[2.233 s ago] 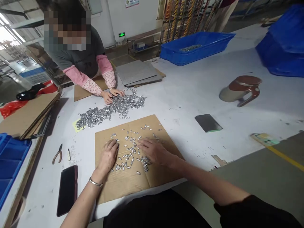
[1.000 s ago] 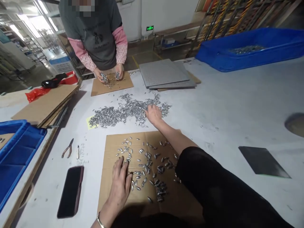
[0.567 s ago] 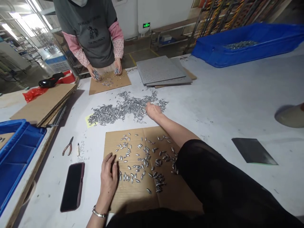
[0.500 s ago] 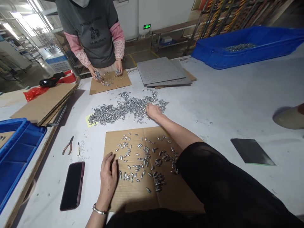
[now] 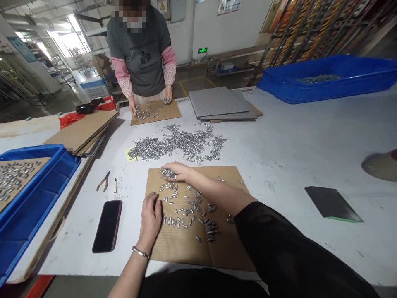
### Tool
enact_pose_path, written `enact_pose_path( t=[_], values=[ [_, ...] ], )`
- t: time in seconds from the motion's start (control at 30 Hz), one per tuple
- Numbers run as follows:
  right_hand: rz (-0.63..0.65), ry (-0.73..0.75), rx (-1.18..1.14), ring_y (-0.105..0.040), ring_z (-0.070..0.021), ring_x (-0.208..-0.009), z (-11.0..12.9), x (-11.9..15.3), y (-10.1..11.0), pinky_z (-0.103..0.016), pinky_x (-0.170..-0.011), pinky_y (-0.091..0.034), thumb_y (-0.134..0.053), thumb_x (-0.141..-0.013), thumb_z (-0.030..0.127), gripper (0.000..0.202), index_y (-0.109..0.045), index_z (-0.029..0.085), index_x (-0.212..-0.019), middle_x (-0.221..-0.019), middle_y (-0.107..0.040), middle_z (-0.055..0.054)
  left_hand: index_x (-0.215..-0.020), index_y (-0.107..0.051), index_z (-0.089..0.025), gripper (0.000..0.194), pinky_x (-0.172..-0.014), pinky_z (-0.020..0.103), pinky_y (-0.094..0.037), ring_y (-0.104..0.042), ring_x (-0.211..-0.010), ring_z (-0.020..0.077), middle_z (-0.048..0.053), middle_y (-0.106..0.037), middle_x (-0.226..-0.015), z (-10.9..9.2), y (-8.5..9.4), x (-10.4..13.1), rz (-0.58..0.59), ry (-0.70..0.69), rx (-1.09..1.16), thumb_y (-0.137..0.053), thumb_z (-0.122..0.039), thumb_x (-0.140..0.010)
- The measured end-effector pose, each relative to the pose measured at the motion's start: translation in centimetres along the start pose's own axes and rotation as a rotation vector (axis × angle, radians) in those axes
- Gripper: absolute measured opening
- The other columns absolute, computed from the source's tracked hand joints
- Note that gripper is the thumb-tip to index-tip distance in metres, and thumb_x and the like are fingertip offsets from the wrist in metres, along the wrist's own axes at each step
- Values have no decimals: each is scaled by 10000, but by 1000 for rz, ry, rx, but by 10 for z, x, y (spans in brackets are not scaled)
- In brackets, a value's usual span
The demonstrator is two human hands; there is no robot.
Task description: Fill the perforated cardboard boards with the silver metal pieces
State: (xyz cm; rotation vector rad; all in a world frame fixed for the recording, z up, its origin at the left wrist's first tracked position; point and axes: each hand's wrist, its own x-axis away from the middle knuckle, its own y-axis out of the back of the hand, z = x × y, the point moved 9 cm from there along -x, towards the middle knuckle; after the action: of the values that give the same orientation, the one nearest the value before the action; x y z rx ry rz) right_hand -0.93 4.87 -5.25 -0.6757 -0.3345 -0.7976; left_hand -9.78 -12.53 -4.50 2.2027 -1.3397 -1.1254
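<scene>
My right hand [image 5: 174, 170] is turned palm up over the far left part of a cardboard sheet [image 5: 176, 248], cupping a handful of small silver spindle-shaped metal pieces [image 5: 168, 174]. More of these pieces lie scattered on the cardboard, with a dense cluster [image 5: 211, 230] near its middle. My left hand [image 5: 151, 215] rests along the sheet's left edge, fingers loosely bent and apart, holding nothing. Beyond the sheet a large heap of the same pieces [image 5: 186, 142] spreads over the white table [image 5: 297, 153]. My right forearm hides part of the cardboard.
Pliers [image 5: 103, 181], a small knife-like tool [image 5: 115, 186] and a phone [image 5: 107, 226] lie at left. Blue bins [image 5: 70, 159] stand at left and far right. Across the table a co-worker [image 5: 144, 62] handles pieces over another cardboard. Grey sheets [image 5: 220, 102] are stacked nearby.
My right hand has come back from the heap to the cardboard, now with a handful of metal pieces. The left hand stays at the sheet's edge. The view has shifted.
</scene>
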Motion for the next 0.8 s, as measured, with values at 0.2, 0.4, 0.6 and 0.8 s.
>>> enact_pose_path(
  t=[0.2, 0.4, 0.6, 0.8],
  values=[
    [-12, 111, 243, -521, -95, -378, 0, -15, -24, -170, -375, -463, -755, -804, 80, 175, -595, 142, -835, -477, -552, 45, -1168, -635, -175, 237, -1033, 513, -547, -644, -1171, 264, 153, -669, -1220, 0, -2, -1, -9, -27, 23, -512, -295, -1005],
    [-187, 213, 439, -557, -81, -409, 17, 1, 18, -184, -453, -537, -829, -728, 131, 230, -644, 142, -865, -506, -574, 60, -1140, -644, -178, 239, -1014, 523, -551, -651, -1148, 274, 149, -672, -1191, 3, -4, -4, -1, -59, 14, -504, -313, -1000],
    [-393, 229, 625, -587, -98, -424, 43, 60, 101, -177, -455, -504, -787, -710, 63, 193, -645, 151, -806, -520, -612, 44, -1130, -652, -177, 253, -1018, 524, -542, -651, -1136, 278, 145, -676, -1184, 6, -6, -8, 7, -82, 24, -516, -341, -994],
    [-621, 181, 845, -612, -123, -452, 55, 118, 159, -194, -516, -502, -716, -683, 13, 213, -712, 158, -839, -494, -607, 52, -1097, -663, -184, 270, -1018, 522, -541, -658, -1128, 283, 141, -677, -1179, 8, -8, -11, 6, -103, -13, -521, -381, -981]
  ],
)
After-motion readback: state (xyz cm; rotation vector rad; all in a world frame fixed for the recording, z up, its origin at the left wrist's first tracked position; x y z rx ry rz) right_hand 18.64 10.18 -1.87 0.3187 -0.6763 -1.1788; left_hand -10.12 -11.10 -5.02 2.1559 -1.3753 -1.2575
